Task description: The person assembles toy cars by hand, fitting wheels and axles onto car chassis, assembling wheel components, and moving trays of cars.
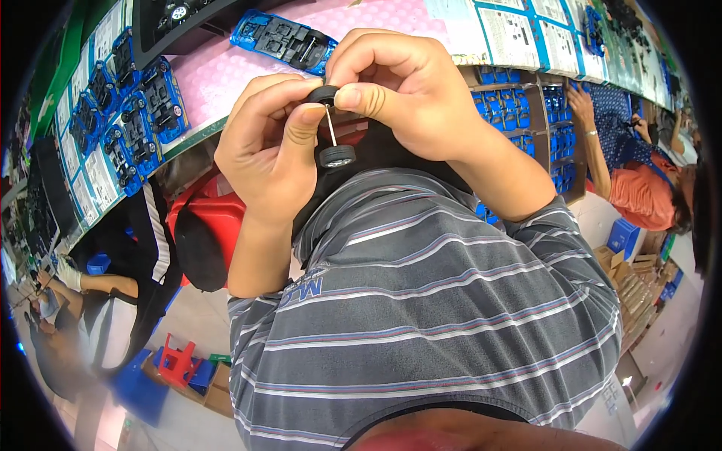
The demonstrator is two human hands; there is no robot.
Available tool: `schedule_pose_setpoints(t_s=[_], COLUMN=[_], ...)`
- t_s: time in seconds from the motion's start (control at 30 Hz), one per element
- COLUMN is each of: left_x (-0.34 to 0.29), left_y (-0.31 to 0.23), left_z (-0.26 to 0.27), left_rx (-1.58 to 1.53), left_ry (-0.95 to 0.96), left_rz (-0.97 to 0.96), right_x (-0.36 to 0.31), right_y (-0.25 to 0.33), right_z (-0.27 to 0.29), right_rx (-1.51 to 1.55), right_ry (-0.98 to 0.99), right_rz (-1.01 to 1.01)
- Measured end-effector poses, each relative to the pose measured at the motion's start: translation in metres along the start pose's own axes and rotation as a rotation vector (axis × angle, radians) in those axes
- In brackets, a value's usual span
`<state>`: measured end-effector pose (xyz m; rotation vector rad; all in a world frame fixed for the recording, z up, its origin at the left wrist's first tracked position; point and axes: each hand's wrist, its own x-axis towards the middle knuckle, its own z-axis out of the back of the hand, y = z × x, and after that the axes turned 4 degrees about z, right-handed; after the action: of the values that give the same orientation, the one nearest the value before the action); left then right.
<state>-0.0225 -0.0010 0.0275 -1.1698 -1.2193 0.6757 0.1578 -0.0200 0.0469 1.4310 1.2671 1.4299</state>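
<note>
Close in front of my chest, my left hand point(274, 139) and my right hand point(410, 90) pinch a small black toy wheel point(323, 95) between thumbs and fingertips. A thin metal axle point(332, 126) hangs down from it, and a second black wheel point(338, 157) with a silver hub sits at the axle's lower end. Just beyond my fingers lies a blue toy car point(282, 41), its black underside up. The right hand's fingertips overlap the near end of that car, and I cannot tell whether they touch it.
Pink bubble sheet point(203, 86) covers the table. Several blue toy cars point(139, 113) lie at the left, near a black tray point(199, 28). At right, a divided box point(535, 113) holds blue parts, and a co-worker's hand point(581, 107) reaches there. A red stool point(177, 363) stands lower left.
</note>
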Motion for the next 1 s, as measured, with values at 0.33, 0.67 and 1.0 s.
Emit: schedule_pose_setpoints(t_s=[0.33,0.67,1.0], left_x=[-0.013,-0.012,-0.022], left_y=[0.007,0.000,0.004], left_z=[-0.006,-0.005,-0.015], left_rx=[-0.234,-0.401,-0.293], left_ry=[-0.034,-0.068,-0.175], left_rz=[0.150,0.421,0.437], right_x=[-0.008,-0.010,-0.011], right_y=[-0.011,-0.009,-0.008], right_z=[-0.006,-0.009,-0.010], right_rx=[-0.040,-0.293,-0.355], right_ry=[-0.039,-0.119,-0.100], right_rz=[0.076,0.118,0.148])
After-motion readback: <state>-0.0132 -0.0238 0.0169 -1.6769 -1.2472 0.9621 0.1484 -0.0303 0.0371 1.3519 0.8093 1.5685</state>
